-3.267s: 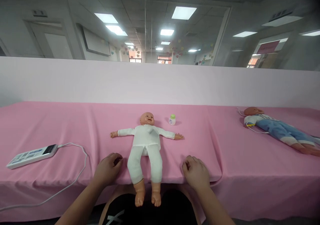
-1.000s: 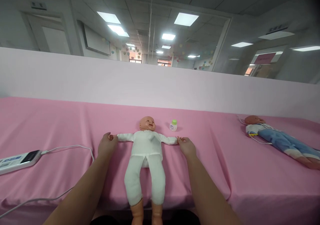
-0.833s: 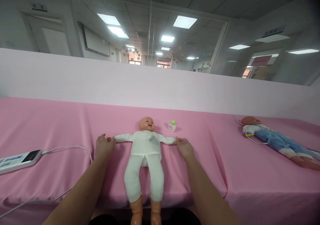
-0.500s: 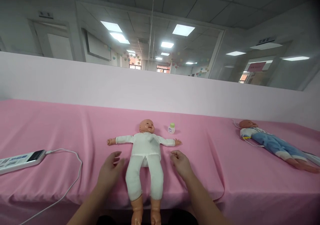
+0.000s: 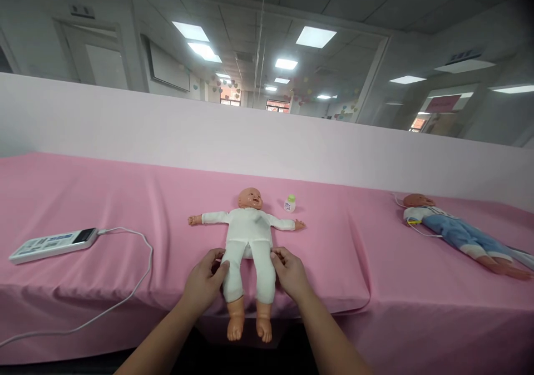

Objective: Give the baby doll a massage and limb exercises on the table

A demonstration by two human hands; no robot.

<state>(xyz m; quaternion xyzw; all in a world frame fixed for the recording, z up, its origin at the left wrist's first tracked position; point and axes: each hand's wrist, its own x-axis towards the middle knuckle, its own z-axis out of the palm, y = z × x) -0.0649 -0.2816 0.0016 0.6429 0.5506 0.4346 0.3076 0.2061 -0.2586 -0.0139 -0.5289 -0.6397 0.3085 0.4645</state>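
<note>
At centre, the baby doll [image 5: 249,233] has a smooth, shiny plastic head [image 5: 248,198] and matt white cloth clothes [image 5: 244,223]. The pink cover [image 5: 334,247] is creased fabric with a faint sheen. At left, the handheld device [image 5: 52,245] looks like smooth white plastic; across the top, the window [image 5: 325,74] is glossy glass.

Front doll [image 5: 249,227]: dressed all in plain white
Other doll [image 5: 453,233]: white up top, soft blue below
Bottle [image 5: 289,205]: whitish, lime-green cap [image 5: 291,197]
Gadget [image 5: 52,246]: mostly white, black screen [image 5: 85,235]
Cloth [image 5: 329,252]: solid bubblegum pink
</note>
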